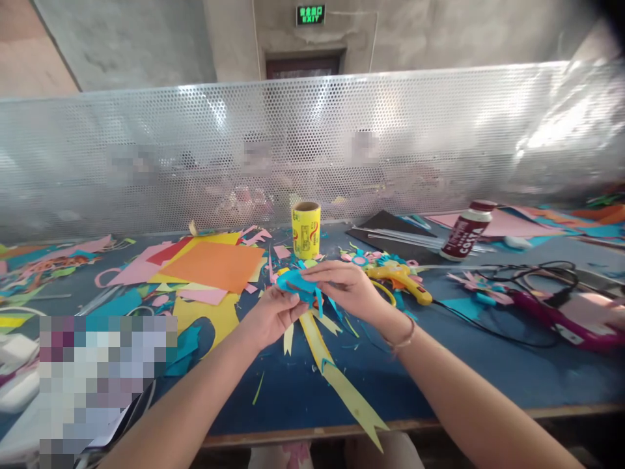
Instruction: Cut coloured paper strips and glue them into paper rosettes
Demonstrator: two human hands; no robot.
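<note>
Left hand [271,316] and right hand [349,286] fingers grip a blue cutout [297,283]; COSTA bottle [466,231] beyond.

Blue table [303,391] bears orange paper [215,266] (flat), yellow roll [306,230].

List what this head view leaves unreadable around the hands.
Head view, blue paper piece: outline covered by left hand and right hand.
Head view, lower left of table: masked by pixelated block.
Head view, label on yellow roll: too small.
Head view, pink tool: cut by right edge.
</note>
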